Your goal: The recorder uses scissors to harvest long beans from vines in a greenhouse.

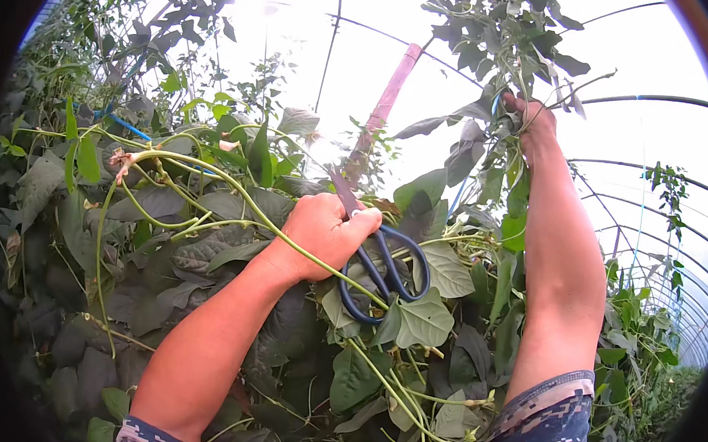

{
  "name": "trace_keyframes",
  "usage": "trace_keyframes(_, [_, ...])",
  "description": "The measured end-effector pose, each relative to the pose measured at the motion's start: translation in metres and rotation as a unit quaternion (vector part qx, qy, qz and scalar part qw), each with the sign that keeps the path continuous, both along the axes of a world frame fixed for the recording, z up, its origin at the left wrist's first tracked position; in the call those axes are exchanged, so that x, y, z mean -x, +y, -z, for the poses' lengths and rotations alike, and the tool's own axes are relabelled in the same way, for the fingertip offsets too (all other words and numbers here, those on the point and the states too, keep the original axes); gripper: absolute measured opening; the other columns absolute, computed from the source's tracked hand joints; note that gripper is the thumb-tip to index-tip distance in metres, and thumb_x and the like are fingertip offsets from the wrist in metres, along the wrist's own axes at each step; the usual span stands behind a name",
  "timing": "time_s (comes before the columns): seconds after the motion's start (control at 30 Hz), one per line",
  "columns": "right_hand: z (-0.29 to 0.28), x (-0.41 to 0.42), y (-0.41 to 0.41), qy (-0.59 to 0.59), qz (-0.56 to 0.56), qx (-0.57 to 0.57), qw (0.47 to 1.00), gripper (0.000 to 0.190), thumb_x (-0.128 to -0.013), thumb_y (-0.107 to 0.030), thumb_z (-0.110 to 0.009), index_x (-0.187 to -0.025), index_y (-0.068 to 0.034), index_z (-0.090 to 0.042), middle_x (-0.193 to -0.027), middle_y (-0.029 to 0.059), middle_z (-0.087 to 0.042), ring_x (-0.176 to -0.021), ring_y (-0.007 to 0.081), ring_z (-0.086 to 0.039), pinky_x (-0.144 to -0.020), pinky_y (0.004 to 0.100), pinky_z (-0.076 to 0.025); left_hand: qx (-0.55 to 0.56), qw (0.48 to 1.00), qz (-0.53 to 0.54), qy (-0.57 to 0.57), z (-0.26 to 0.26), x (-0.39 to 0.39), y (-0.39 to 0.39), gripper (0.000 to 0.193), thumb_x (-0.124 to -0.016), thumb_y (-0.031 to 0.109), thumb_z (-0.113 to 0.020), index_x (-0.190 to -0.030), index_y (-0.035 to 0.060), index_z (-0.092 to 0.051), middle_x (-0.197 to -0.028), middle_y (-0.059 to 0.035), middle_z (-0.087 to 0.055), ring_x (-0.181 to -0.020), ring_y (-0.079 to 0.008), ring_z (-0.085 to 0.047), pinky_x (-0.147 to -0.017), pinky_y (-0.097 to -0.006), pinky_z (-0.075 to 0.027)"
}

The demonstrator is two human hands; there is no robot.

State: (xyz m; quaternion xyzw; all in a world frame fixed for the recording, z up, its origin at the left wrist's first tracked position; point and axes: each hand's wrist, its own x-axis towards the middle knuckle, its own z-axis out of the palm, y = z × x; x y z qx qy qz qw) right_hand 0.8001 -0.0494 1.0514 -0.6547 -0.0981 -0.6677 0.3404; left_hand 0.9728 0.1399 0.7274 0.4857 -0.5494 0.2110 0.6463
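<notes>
My left hand (329, 234) is closed around the middle of a pair of scissors (394, 266), its dark blue handle loops pointing down to the right and its blades up to the left. A long green vine stem (234, 183) passes over my left wrist and behind the scissor loops. Raised at the upper right, my right hand (533, 119) grips a bunch of leafy vine stems (509, 66), its fingers partly hidden by leaves. A blue string (496, 103) shows beside those fingers. Broad green leaves (424, 319) hang just under the scissors.
Dense vines (206, 254) fill the front and left. Behind them a reddish post (392, 89) leans under the curved metal hoops (647, 99) of a plastic-covered greenhouse. A blue cord (130, 126) runs through the foliage at left. More plants (626, 341) stand at the right.
</notes>
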Motion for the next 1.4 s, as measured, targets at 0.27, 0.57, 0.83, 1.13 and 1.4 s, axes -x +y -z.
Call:
trace_keyframes(0.27, [0.021,0.028,0.052,0.200,-0.108,0.058,0.972,0.026,-0.100,-0.023,-0.055,-0.109,0.001,-0.061,-0.080,0.0077,-0.062,-0.064,0.0172,-0.062,-0.057,0.0299,-0.053,0.034,0.999,-0.013,0.004,0.004,-0.005,-0.001,0.040,-0.088,0.037,-0.060,-0.082,-0.0012,-0.071,-0.065,-0.0190,-0.062,-0.063,-0.0284,-0.062,-0.064,-0.0397,-0.047])
trace_keyframes(0.57, [0.111,0.074,0.097,0.077,0.170,0.063,0.980,0.023,-0.091,-0.018,-0.057,-0.076,-0.002,-0.063,-0.066,0.0034,-0.054,-0.058,0.0133,-0.051,-0.052,0.0312,-0.041,0.062,0.998,-0.005,-0.018,0.002,-0.003,-0.003,0.043,-0.090,0.036,-0.058,-0.075,-0.0035,-0.064,-0.058,-0.0072,-0.055,-0.057,-0.0128,-0.048,-0.057,-0.0335,-0.040])
trace_keyframes(0.83, [0.248,0.193,0.136,0.119,0.086,-0.028,0.989,0.024,-0.100,-0.024,-0.057,-0.083,-0.007,-0.059,-0.058,-0.0087,-0.037,-0.052,0.0032,-0.030,-0.049,0.0224,-0.025,0.079,0.997,0.011,-0.016,0.002,-0.005,-0.009,0.045,-0.089,0.039,-0.058,-0.073,-0.0028,-0.065,-0.059,-0.0205,-0.056,-0.056,-0.0327,-0.057,-0.059,-0.0424,-0.044])
trace_keyframes(1.13, [0.396,0.406,0.143,0.067,0.183,-0.003,0.981,0.028,-0.105,-0.021,-0.049,-0.082,-0.005,-0.052,-0.051,-0.0067,-0.029,-0.042,0.0038,-0.019,-0.043,0.0257,-0.017,0.078,0.996,-0.002,-0.041,0.000,-0.002,-0.008,0.044,-0.090,0.037,-0.058,-0.074,-0.0030,-0.067,-0.058,-0.0184,-0.057,-0.056,-0.0281,-0.057,-0.058,-0.0405,-0.044])
trace_keyframes(1.4, [0.597,0.636,0.057,-0.052,0.559,-0.164,0.811,0.025,-0.100,-0.020,-0.054,-0.080,-0.005,-0.056,-0.065,-0.0006,-0.048,-0.058,0.0135,-0.048,-0.054,0.0324,-0.040,0.053,0.998,-0.035,-0.021,0.002,-0.008,-0.001,0.045,-0.088,0.038,-0.061,-0.072,-0.0034,-0.067,-0.059,-0.0193,-0.059,-0.055,-0.0291,-0.058,-0.058,-0.0410,-0.044])
